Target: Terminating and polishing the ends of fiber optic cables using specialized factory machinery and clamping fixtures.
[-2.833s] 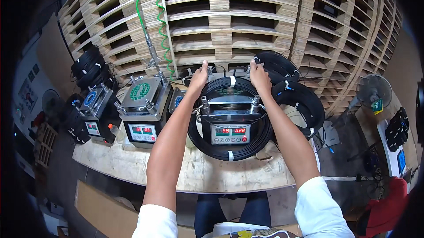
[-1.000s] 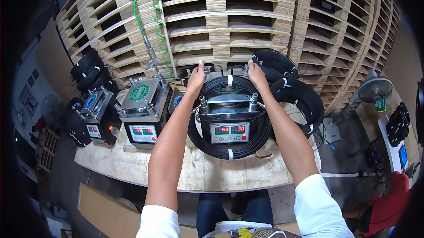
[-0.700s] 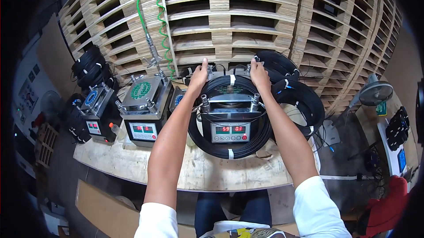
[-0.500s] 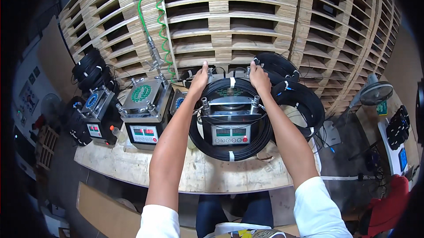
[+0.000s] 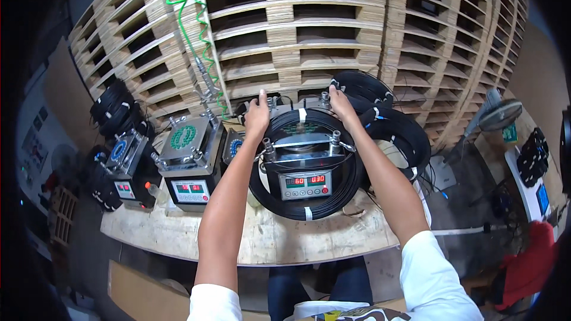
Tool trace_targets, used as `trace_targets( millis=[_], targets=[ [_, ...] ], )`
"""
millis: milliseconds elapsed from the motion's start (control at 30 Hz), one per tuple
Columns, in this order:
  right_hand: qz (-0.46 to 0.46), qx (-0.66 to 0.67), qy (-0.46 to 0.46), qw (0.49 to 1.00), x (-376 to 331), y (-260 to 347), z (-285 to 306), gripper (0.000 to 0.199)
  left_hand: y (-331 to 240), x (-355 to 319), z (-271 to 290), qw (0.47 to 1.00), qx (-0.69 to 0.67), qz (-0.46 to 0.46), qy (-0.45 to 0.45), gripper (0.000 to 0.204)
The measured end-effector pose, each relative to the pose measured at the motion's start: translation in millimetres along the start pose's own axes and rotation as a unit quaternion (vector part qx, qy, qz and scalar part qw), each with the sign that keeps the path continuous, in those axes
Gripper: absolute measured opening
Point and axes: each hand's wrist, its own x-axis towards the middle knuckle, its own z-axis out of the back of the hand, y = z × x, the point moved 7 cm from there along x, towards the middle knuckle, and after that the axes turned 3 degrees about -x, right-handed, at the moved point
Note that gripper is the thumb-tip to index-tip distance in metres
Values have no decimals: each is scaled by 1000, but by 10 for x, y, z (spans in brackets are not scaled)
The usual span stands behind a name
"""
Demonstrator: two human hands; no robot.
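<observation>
My left hand [image 5: 257,117] is beside the rear left metal post [image 5: 271,103] of a fiber-polishing-type machine, its thumb and a finger apart. My right hand [image 5: 343,107] is next to the rear right post [image 5: 325,100], fingers extended and partly hidden. Neither hand shows anything held. The machine's control panel [image 5: 305,185] faces me, its display lit red. A large coil of black cable [image 5: 308,214], bound with white ties, rings the machine and leans tilted around its front. Front posts [image 5: 336,136] and a shiny metal plate [image 5: 303,140] show inside the coil.
Two similar machines with a green-ringed plate [image 5: 183,137] and a blue-ringed plate [image 5: 119,149] stand left on the wooden table [image 5: 267,246]. More black coils [image 5: 404,133] lie at right. Green spiral hoses [image 5: 178,11] hang before stacked pallets [image 5: 285,29]. A fan [image 5: 501,116] stands far right.
The front machine's display has gone from dim to lit red. Both hands have shifted slightly off the rear posts, which now show. The whole view has moved a little.
</observation>
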Motion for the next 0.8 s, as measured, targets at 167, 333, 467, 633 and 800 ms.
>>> trace_targets(
  millis=[167,333,467,633,800],
  targets=[
    [-124,10,61,990,205,69,197,72,-15,-61,181,999,-15,-27,-41,88],
    [-174,-66,28,982,837,-272,306,65,-11,8,10,999,-43,-12,-4,86],
    [-23,-146,-69,987,1003,-309,-146,56,172,95,202,999,-29,-16,-10,85],
    [-139,292,84,943,1031,-812,-208,32,36,-15,73,998,-58,-10,12,86],
    [-217,356,33,908,641,-617,-400,32,106,-13,313,998,-50,-16,-18,86]
  ],
)
